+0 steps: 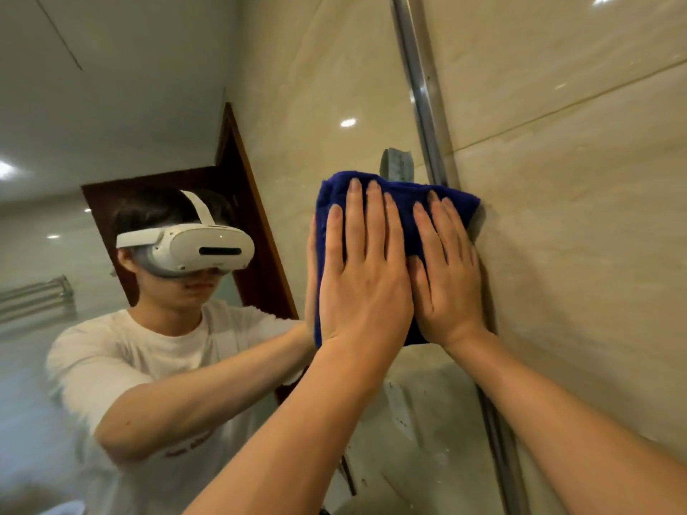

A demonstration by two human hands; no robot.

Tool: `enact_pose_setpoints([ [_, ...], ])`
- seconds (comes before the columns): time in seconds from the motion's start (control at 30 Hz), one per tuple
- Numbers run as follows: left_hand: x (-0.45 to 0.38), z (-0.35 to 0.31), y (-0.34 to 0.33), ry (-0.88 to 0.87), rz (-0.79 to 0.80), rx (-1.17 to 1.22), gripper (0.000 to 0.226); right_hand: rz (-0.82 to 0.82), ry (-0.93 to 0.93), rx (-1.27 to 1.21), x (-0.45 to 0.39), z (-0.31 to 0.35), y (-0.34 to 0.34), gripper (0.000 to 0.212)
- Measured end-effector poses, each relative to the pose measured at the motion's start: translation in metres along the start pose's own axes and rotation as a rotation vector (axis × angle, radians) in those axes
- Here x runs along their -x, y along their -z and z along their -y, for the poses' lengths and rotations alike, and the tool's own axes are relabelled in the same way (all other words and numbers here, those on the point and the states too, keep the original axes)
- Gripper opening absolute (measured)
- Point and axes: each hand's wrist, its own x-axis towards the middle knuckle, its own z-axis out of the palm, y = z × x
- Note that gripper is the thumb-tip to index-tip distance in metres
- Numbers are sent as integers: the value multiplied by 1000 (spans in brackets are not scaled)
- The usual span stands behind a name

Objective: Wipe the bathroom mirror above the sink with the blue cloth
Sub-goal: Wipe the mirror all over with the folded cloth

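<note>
Nearest, both forearms reaching up and forward. Left hand (366, 280) and right hand (446, 280) side by side, fingers (375, 217) flat and spread, clenching nothing, only pressing the cloth (403, 187). Cloth pinned against the mirror (186, 105), hard by its right-edge frame (420, 87). Unwiped glass lying mostly leftward; likely a leftward sweep next.

Soft, even indoor light, fairly dim and warm. Small white ceiling-light spots glare on the glossy wall tiles (557, 254) and in the mirror (148, 105). Wide-angle bending curves the chrome mirror frame (422, 91). The mirror's lower left looks hazy; forearms at the bottom edge blur slightly.
</note>
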Motion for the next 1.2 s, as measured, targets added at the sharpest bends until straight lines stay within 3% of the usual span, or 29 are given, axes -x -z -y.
enact_pose_setpoints([
  [0.23,4,-2,-6,-77,9,-8,61,34,-42,39,4,-6,3,55],
  [0.43,40,17,0,-52,67,201,58,8,-252,67,48,41,-4,53],
  [0.5,45,20,4,-97,43,159,58,-2,-247,72,53,48,-6,53],
  [0.63,37,11,4,-41,171,106,60,-38,-214,7,49,34,-9,52],
  [0.77,36,8,3,-190,99,-90,57,-37,-203,5,51,17,-10,52],
  [0.9,38,20,11,-215,58,-56,55,0,-242,49,53,27,-6,55],
  [1.0,54,30,20,-171,57,-14,55,-2,-301,48,63,56,-9,54],
  [1.1,74,36,27,-33,222,105,55,-7,-307,19,74,82,-11,53],
  [1.2,106,64,32,3,230,8,57,3,-274,-17,84,120,-10,52],
])
